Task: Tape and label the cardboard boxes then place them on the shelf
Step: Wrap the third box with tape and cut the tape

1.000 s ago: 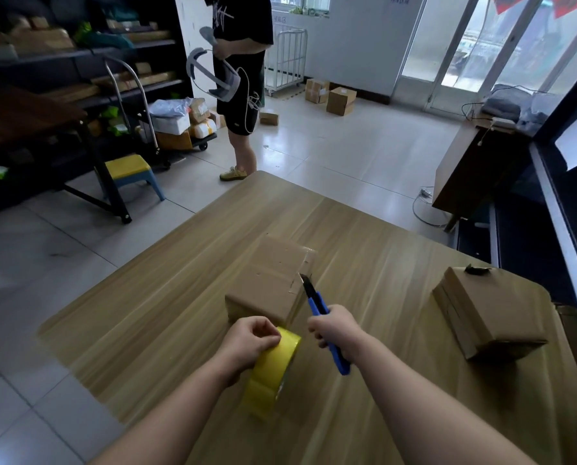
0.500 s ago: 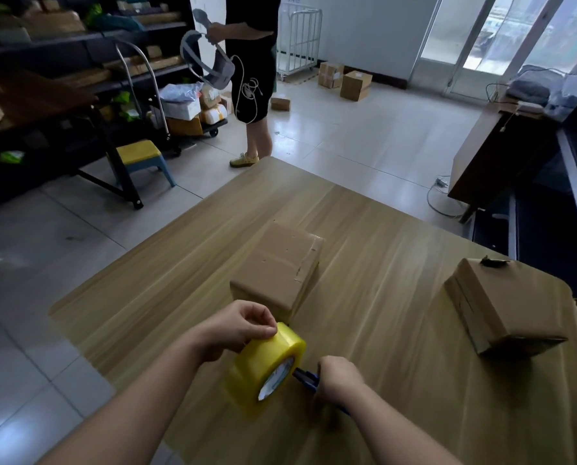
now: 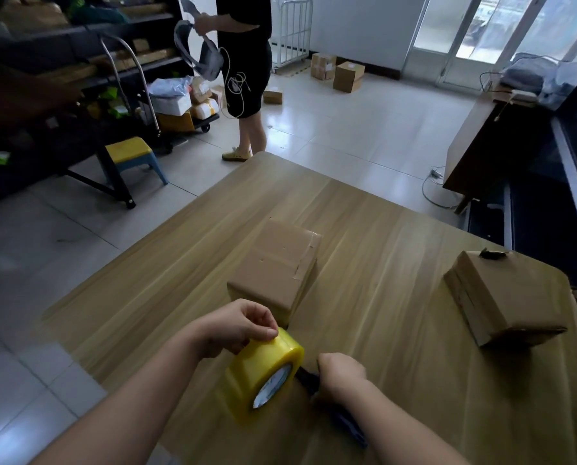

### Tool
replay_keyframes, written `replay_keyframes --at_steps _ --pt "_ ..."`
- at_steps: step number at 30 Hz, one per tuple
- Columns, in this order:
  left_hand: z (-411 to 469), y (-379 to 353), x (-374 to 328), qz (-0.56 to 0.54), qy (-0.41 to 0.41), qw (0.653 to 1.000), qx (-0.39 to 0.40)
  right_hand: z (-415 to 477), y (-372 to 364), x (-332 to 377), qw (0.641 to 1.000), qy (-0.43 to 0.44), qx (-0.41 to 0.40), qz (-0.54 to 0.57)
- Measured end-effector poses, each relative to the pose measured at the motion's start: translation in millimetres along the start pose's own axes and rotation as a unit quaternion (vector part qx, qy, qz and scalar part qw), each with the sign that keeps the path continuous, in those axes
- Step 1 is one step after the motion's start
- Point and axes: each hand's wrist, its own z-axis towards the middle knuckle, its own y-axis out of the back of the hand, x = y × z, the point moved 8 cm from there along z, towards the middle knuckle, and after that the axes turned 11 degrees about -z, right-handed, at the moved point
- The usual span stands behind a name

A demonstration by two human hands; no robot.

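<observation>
A closed cardboard box [image 3: 277, 266] with clear tape across its top sits mid-table. Just in front of it my left hand [image 3: 238, 327] grips a yellow tape roll [image 3: 263, 374] from above, the roll tilted on its edge. My right hand [image 3: 341, 372] holds blue-handled scissors [image 3: 344, 419] low beside the roll, blade end pointing at the roll's core and partly hidden. A second cardboard box [image 3: 497, 297] lies at the table's right side with a small dark object [image 3: 492, 254] on its far edge.
The wooden table [image 3: 179, 286] ends near my arms. A person [image 3: 247, 62] stands beyond its far corner holding a headset. Dark shelves [image 3: 62, 62], a loaded trolley [image 3: 179, 105] and a yellow stool [image 3: 129, 156] stand left. Boxes [image 3: 347, 75] lie on the floor.
My right hand dropped the scissors from beside the box down to the tape roll. The left hand turned the roll so its core faces right. The view shifted slightly.
</observation>
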Motion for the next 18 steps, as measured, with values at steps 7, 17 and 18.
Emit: replay_keyframes --at_steps 7,17,18 --pt "-12.0 32.5 -20.5 0.005 0.005 0.999 0.042 -3.5 118.1 34.0 0.948 -0.007 -0.272 0.167" --pt "-12.1 70.5 -52.8 -0.027 -0.009 0.997 0.077 14.6 138.9 61.9 0.983 0.055 -0.167 0.053" --pt "-10.0 70.6 -57.4 -0.033 -0.009 0.996 0.081 11.8 140.1 60.5 0.983 0.071 -0.163 0.051"
